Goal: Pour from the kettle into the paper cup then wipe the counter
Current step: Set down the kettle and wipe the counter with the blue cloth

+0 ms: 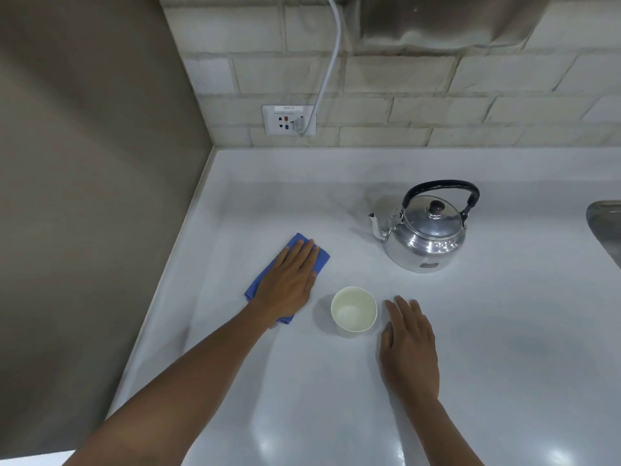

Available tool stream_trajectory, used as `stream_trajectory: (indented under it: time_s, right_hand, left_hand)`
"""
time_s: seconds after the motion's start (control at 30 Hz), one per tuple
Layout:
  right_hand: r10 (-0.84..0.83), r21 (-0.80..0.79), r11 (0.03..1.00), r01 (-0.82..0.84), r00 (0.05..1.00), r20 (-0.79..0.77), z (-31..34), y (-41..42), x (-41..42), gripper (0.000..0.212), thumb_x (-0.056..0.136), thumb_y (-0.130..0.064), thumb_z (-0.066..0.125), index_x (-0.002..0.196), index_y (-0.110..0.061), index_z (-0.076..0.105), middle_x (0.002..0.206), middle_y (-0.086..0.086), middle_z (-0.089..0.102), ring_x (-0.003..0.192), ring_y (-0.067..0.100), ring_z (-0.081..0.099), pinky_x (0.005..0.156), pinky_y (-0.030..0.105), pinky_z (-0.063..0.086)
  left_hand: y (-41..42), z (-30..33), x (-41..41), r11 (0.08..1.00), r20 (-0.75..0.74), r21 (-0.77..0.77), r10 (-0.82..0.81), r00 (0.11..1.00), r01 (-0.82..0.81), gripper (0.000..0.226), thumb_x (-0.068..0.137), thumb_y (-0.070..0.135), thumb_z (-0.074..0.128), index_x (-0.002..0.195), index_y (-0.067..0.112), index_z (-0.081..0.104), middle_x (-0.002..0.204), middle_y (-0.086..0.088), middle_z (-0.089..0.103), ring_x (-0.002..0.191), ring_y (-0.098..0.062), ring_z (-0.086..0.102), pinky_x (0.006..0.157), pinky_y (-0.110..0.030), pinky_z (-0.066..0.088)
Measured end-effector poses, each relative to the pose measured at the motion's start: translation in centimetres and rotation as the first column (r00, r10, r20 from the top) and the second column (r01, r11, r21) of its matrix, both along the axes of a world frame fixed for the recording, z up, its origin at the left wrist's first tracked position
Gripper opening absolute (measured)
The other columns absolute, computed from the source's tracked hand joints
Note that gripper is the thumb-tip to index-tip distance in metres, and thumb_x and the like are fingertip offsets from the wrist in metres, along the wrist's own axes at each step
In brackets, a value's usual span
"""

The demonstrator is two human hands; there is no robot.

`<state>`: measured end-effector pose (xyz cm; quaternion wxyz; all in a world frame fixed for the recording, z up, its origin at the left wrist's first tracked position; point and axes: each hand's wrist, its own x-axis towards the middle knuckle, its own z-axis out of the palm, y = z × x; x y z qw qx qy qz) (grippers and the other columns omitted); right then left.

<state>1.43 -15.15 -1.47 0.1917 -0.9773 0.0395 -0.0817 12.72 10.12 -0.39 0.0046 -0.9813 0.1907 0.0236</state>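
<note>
A single wide-angle view from the person's head is looking forward and steeply down, close over the white surface [336,398], taking in both forearms below and the tiled wall [437,105] curving at the top.

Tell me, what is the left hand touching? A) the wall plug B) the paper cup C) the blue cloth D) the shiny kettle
C: the left hand lies flat with straight fingers on the blue cloth, pressing it to the counter, while the kettle and the paper cup stand apart from it.
</note>
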Motion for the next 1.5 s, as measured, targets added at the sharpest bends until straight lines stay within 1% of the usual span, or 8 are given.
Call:
stream_trajectory:
  time_s: [0.13,0.33,0.5,0.67,0.93,1.27,1.4,1.5]
  right_hand:
    - [0.022,-0.064,0.998,-0.024,0.999,-0.04,0.0,0.1,-0.1,0.053,0.094,-0.021,0.026,0.142,-0.02,0.047,0.153,-0.001,0.041,0.147,0.026,0.026,0.117,0.042,0.028]
    - [0.0,-0.074,0.997,-0.005,0.998,-0.067,-0.5,0.5,0.1,0.048,0.099,-0.021,0.03,0.145,-0.022,0.043,0.156,-0.002,0.036,0.149,0.026,0.022,0.119,0.042,0.025]
    - [-0.013,-0.091,0.996,0.004,0.995,-0.097,-1.0,0.5,0.1,0.051,0.098,-0.014,0.033,0.148,-0.024,0.035,0.159,-0.004,0.03,0.151,0.024,0.014,0.121,0.042,0.021]
    - [-0.008,-0.101,0.995,-0.002,0.994,-0.105,-0.5,0.7,0.2,0.054,0.097,-0.019,0.021,0.148,-0.022,0.037,0.158,-0.003,0.031,0.151,0.027,0.015,0.12,0.043,0.021]
    - [0.012,-0.14,0.99,-0.032,0.99,-0.142,0.1,0.9,0.2,0.059,0.094,-0.02,0.015,0.15,-0.021,0.034,0.16,-0.003,0.029,0.151,0.029,0.011,0.12,0.043,0.02]
    - [0.01,-0.145,0.989,-0.035,0.986,-0.164,0.6,1.0,0.2,0.057,0.096,-0.021,0.018,0.148,-0.019,0.039,0.158,-0.001,0.033,0.149,0.03,0.017,0.119,0.044,0.023]
    - [0.015,-0.138,0.99,-0.038,0.986,-0.167,0.7,0.9,0.3,0.059,0.095,-0.023,0.016,0.148,-0.018,0.041,0.157,0.0,0.035,0.148,0.032,0.02,0.117,0.046,0.026]
    - [0.02,-0.13,0.991,-0.042,0.986,-0.163,0.7,0.8,0.3,0.059,0.095,-0.024,0.015,0.148,-0.019,0.041,0.157,-0.001,0.035,0.149,0.031,0.02,0.117,0.045,0.025]
  left_hand:
    - [-2.2,0.0,1.7,1.0,0.03,-0.012,0.021,0.999,-0.021,0.06,0.109,0.032,0.018,0.161,0.006,0.008,0.17,-0.012,0.006,0.157,-0.029,0.004,0.126,-0.044,0.005]
    - [-0.7,-0.3,2.0,0.98,0.024,-0.051,-0.194,0.981,0.195,0.061,0.106,0.036,0.013,0.161,0.011,0.018,0.169,-0.005,0.014,0.156,-0.026,0.012,0.127,-0.043,0.011]
    - [-0.8,0.4,5.2,0.992,0.026,-0.105,0.069,0.997,-0.066,0.056,0.11,0.031,0.024,0.162,0.012,0.014,0.17,-0.005,0.011,0.156,-0.024,0.011,0.125,-0.038,0.005]
    - [-1.1,-0.3,3.8,0.985,0.022,-0.092,0.15,0.988,-0.147,0.058,0.11,0.031,0.024,0.162,0.009,0.008,0.171,-0.006,0.007,0.157,-0.025,0.007,0.127,-0.04,0.003]
    - [-2.4,-0.5,2.5,0.997,0.022,-0.072,0.015,1.0,-0.013,0.059,0.11,0.031,0.023,0.162,0.011,0.005,0.171,-0.005,0.002,0.157,-0.026,0.002,0.126,-0.04,0.004]
    - [-1.0,-0.8,0.8,0.937,0.031,-0.189,0.306,0.952,-0.295,0.062,0.104,0.021,0.037,0.16,0.006,0.015,0.169,-0.009,0.016,0.156,-0.029,0.012,0.126,-0.042,0.009]
    - [-3.3,-1.4,-0.9,0.986,0.028,-0.124,0.114,0.993,-0.11,0.068,0.102,0.025,0.04,0.161,0.007,0.012,0.17,-0.008,0.01,0.157,-0.029,0.006,0.127,-0.043,0.007]
    - [-2.0,-1.0,1.1,0.984,0.031,-0.126,0.131,0.991,-0.126,0.061,0.105,0.023,0.035,0.161,0.009,0.014,0.17,-0.005,0.011,0.157,-0.026,0.009,0.126,-0.039,0.006]
